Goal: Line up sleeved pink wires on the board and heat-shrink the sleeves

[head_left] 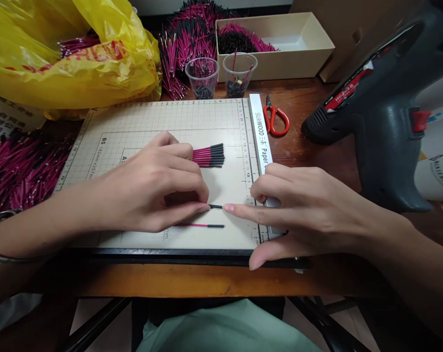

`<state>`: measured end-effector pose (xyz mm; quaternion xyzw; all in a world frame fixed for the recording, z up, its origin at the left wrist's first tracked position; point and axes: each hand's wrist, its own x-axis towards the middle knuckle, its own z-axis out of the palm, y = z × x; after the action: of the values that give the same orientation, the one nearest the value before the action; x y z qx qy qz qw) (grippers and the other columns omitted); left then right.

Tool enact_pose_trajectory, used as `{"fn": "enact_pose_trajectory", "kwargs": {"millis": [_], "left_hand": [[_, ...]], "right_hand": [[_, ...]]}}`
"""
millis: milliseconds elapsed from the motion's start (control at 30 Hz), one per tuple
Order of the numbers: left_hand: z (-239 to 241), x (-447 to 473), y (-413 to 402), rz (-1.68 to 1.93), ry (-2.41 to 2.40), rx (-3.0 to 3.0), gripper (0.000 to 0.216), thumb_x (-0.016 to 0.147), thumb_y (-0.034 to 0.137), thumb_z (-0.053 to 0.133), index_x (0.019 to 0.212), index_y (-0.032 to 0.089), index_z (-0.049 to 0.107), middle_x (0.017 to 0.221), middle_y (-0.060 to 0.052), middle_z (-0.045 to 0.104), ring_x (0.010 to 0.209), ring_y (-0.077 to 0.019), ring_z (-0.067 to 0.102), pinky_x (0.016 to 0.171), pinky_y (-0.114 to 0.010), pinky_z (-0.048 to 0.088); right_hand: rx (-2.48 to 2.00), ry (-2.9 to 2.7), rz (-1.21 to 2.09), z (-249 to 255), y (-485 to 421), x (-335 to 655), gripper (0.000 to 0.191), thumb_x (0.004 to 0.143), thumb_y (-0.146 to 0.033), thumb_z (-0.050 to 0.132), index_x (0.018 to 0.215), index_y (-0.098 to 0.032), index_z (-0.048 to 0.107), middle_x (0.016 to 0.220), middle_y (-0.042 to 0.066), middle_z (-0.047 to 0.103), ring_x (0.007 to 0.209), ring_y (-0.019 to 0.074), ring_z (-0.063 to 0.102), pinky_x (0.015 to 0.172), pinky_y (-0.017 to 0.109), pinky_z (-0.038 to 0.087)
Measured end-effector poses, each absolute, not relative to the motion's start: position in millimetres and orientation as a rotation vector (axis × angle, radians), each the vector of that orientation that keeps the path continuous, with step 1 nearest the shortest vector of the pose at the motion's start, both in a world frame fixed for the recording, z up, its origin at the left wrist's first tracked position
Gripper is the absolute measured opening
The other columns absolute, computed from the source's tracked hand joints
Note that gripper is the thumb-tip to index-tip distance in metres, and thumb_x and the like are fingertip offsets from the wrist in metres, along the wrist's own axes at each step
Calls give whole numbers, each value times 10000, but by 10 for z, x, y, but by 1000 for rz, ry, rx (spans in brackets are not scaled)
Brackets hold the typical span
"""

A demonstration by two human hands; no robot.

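Note:
My left hand (162,183) is closed in a pinch, thumb against fingers, on a thin wire with a black sleeve (216,207). Most of this wire is hidden under the hand. My right hand (298,210) holds nothing; its index fingertip touches the far end of the black sleeve, the thumb stands apart and the other fingers curl over the paper cutter's metal rail (261,132). Nearer the front edge, a single magenta wire with a black sleeve (216,226) lies on the gridded cutter board (192,239). Behind my left hand, a row of magenta wires with black ends (208,155) lies side by side.
At the back stand two clear plastic cups (202,78) with small black pieces and a cream box (298,63) of wires. Red-handled scissors (277,120) lie beyond the rail. A dark heat gun (382,122) stands right. A yellow bag (107,73) and wire piles (31,171) lie left.

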<state>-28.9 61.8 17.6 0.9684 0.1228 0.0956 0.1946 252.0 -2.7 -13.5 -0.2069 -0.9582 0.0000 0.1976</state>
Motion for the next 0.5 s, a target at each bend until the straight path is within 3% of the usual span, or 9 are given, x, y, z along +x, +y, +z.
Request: {"fn": "enact_pose_trajectory", "kwargs": {"millis": [500], "left_hand": [[93,-294,630,329,330,2688,171,1051,303,604,931,233,704,825,18,751,761,-183,556,809,-372,302]], "right_hand": [[-613,-2697,48,-159,-29,2529,608,1024,-686,488,1312,-181,667,936,23,577,773,145,481,646,290,399]]}}
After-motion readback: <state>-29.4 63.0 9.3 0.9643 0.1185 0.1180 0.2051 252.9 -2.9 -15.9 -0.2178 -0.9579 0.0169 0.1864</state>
